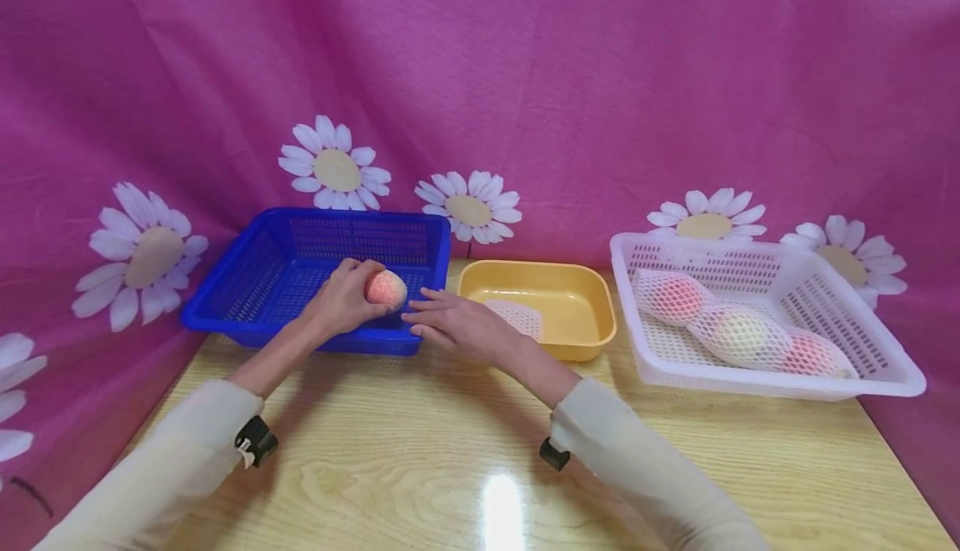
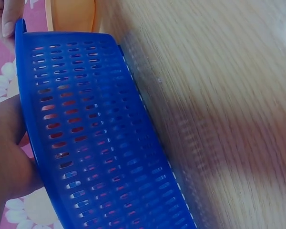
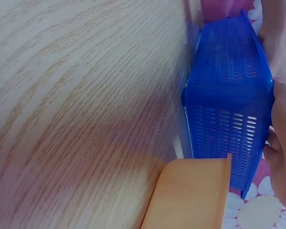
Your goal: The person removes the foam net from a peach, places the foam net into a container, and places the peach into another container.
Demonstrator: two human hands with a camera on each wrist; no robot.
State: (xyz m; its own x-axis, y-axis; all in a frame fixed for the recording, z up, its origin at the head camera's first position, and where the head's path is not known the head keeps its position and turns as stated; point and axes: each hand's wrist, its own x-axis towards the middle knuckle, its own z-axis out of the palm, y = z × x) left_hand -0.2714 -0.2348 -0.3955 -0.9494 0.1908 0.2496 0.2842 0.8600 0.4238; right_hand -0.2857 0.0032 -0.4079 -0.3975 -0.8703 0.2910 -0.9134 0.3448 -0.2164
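My left hand (image 1: 347, 297) grips a pink and cream peach (image 1: 387, 290) over the front right part of the blue basket (image 1: 255, 330). My right hand (image 1: 467, 326) hovers at the basket's front right corner, its fingers loosely extended toward the peach and holding nothing. In the left wrist view the basket's slotted wall (image 2: 105, 138) hides the left hand's fingertips. The right wrist view catches part of the right hand (image 3: 282, 143) beside the blue rim. A white foam net (image 1: 517, 318) lies in the yellow tray (image 1: 573, 313), partly behind the right hand.
A white basket (image 1: 750, 383) on the right holds three fruits in foam nets, among them a pale one (image 1: 738, 336). The containers stand along the back of the wooden table (image 1: 390, 451), before a pink cloth (image 1: 525, 101) with daisies.
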